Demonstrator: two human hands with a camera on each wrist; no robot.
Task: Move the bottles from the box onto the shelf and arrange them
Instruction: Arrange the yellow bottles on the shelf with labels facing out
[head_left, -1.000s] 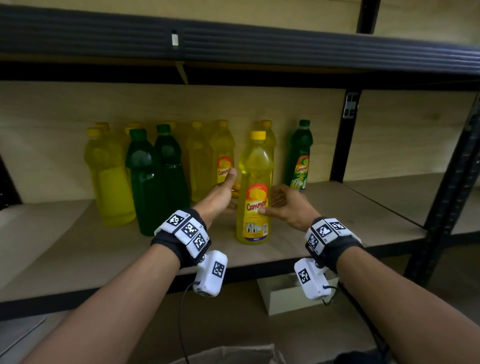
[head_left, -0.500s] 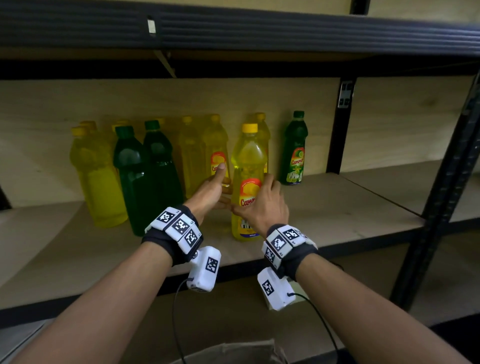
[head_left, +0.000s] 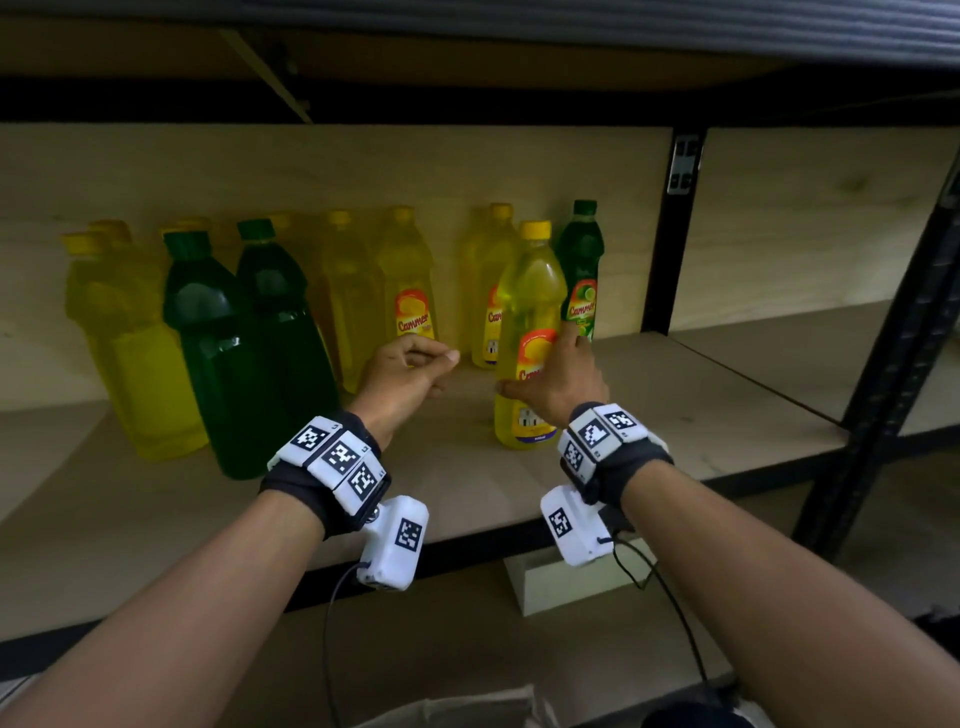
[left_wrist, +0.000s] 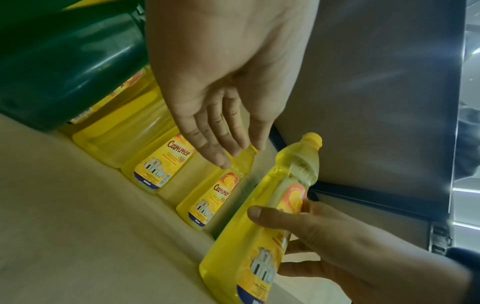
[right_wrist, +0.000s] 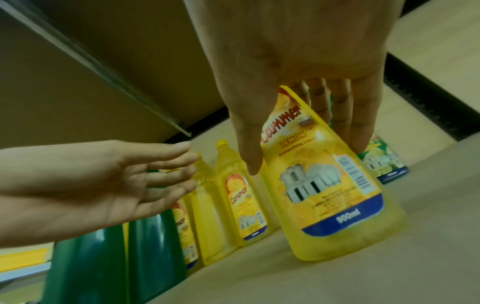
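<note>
A yellow Cammer bottle (head_left: 529, 291) stands upright on the wooden shelf (head_left: 701, 415). My right hand (head_left: 556, 379) grips it at the label, thumb on its left side and fingers round its right side. The right wrist view shows this bottle (right_wrist: 324, 185) between thumb and fingers. My left hand (head_left: 415, 364) hovers to the left of it, apart from it, holding nothing. In the left wrist view its fingers (left_wrist: 221, 144) are straight and relaxed. A small green bottle (head_left: 584, 270) stands just behind and right of the held one.
Several yellow bottles (head_left: 410, 291) line the back panel, with two big green bottles (head_left: 223, 353) and big yellow ones (head_left: 130, 353) at the left. A black upright post (head_left: 670, 234) bounds the bay on the right. A cardboard box flap (head_left: 467, 709) shows at the bottom.
My left hand has come off the yellow bottle and drawn back to the left. My right hand has slid the bottle right, up close to the small green bottle.
</note>
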